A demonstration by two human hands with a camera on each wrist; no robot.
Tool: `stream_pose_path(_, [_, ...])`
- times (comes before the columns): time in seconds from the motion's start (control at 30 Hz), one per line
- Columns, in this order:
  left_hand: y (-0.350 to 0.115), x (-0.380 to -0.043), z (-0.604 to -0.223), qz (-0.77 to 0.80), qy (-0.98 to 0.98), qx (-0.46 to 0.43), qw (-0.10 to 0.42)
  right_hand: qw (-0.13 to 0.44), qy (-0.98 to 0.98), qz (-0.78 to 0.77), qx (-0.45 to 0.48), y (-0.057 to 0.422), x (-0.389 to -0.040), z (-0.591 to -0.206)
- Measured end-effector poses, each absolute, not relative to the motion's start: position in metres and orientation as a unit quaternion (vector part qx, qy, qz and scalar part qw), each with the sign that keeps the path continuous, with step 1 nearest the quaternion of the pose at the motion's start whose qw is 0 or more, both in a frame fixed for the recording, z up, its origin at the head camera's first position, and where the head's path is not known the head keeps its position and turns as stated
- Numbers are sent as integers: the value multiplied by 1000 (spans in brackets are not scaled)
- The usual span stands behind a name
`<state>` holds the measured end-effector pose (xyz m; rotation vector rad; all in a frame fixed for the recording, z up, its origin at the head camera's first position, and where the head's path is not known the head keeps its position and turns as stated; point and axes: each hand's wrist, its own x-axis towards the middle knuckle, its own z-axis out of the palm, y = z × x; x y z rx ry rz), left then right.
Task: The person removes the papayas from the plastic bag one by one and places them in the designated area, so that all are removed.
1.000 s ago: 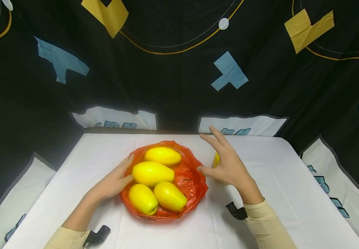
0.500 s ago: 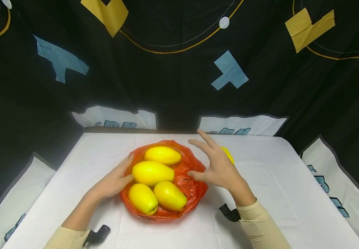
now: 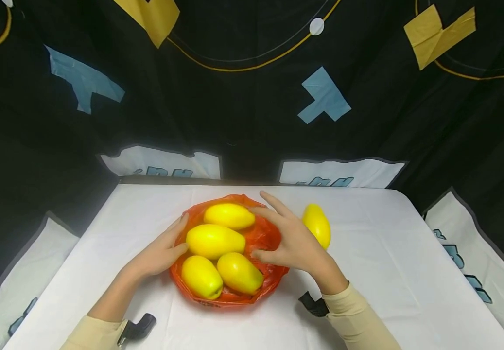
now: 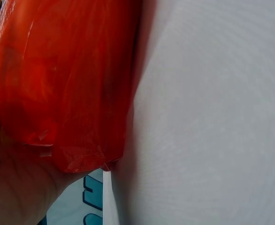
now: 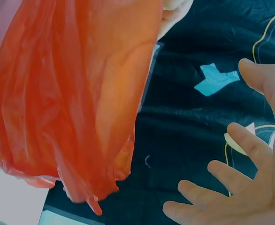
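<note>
A red plastic bag [image 3: 269, 272] stands with its mouth spread wide on the table. Inside lie several smooth yellow mangoes [image 3: 215, 241], oval and close together. My left hand [image 3: 157, 255] rests along the bag's left side, thumb and fingers fairly straight at its rim; the left wrist view has the palm against the red plastic [image 4: 67, 84]. Over the bag's right part hovers my right hand [image 3: 295, 238], fingers spread with nothing between them. In the right wrist view, that hand [image 5: 240, 178] is apart from the bag's side [image 5: 76, 98]. One more mango [image 3: 317, 226] lies outside, just right of my right hand.
The table [image 3: 409, 272] has a white cloth, and its far edge meets a black curtain [image 3: 234, 112] with tape patches. A black wrist mount [image 3: 138, 328] sticks out below my left hand, another [image 3: 314, 305] below my right.
My right hand has moved left, from beside the bag to over its right rim, uncovering the loose mango behind it. My left hand stays in place on the bag.
</note>
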<state>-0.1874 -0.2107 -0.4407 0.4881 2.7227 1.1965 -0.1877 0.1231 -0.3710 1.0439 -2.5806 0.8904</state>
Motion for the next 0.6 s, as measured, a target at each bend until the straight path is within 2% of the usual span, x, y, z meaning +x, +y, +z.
stream_pose_path(0.6, [-211,-189,-442,396,902,161,65,56,-871,296,388,108,-179,-383])
